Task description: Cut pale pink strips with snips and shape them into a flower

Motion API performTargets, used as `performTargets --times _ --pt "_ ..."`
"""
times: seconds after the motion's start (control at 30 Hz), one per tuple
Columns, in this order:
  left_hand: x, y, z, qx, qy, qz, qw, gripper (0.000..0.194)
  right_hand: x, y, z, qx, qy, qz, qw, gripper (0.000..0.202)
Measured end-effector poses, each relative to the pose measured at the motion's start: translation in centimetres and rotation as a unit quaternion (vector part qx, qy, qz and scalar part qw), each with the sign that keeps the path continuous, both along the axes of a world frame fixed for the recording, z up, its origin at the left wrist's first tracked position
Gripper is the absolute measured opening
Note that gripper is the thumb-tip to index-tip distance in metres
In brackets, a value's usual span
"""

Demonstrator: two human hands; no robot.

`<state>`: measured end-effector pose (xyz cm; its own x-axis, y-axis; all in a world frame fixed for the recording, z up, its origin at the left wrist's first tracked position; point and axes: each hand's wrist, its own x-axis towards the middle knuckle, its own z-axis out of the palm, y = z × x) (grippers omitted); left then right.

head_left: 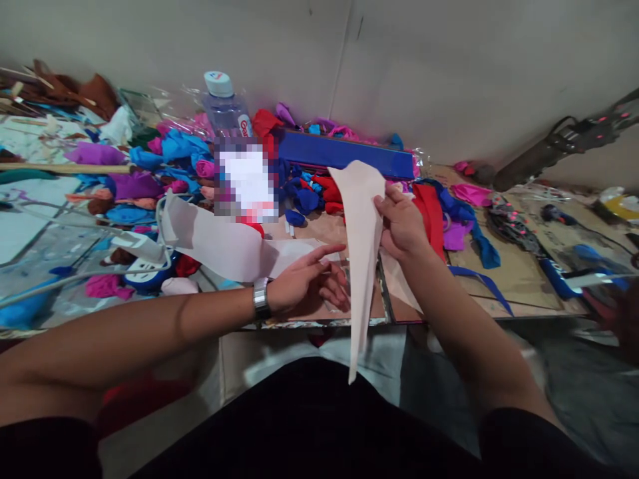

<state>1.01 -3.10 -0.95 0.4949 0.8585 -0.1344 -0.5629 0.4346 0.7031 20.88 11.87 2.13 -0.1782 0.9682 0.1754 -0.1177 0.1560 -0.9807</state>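
My right hand (403, 218) pinches the upper right edge of a long, pale cream piece of crepe paper or cloth (362, 219). The piece is wide at the top and tapers downward, its narrow tip hanging past the table's front edge. To its left is my left hand (317, 279), with a metal-band watch on the wrist. Its index finger stretches toward the pale piece while the other fingers bend loosely, nothing visible in them. Whether the fingertips touch the piece, I cannot tell. A curled white sheet (219, 243) lies left of that hand on the table (329, 229).
A bottle with a white cap (218, 85) stands at the back, near a long blue box (344, 152). Coloured crumpled pieces (137, 186) crowd the left. A power strip (150, 271) with a grey cable sits there. Red strips (429, 213) and a dark pole-like arm (564, 143) are at right.
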Motion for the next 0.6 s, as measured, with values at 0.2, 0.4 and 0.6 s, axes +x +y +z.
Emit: performTargets --times 0.2,0.4,0.6 --pt "0.9 -0.4 0.1 0.002 -0.004 0.06 0.998 0.046 -3.1 -2.4 -2.1 -0.061 -0.071 0.019 0.995 0.055" --pt "0.2 0.1 -0.4 0.031 0.066 0.075 0.995 0.07 -3.0 -3.6 -2.5 0.038 -0.232 -0.009 0.972 0.045" --pt "0.3 0.1 -0.2 0.02 0.05 0.073 0.996 0.082 -2.8 -4.1 -2.5 0.068 -0.282 -0.062 0.955 0.034"
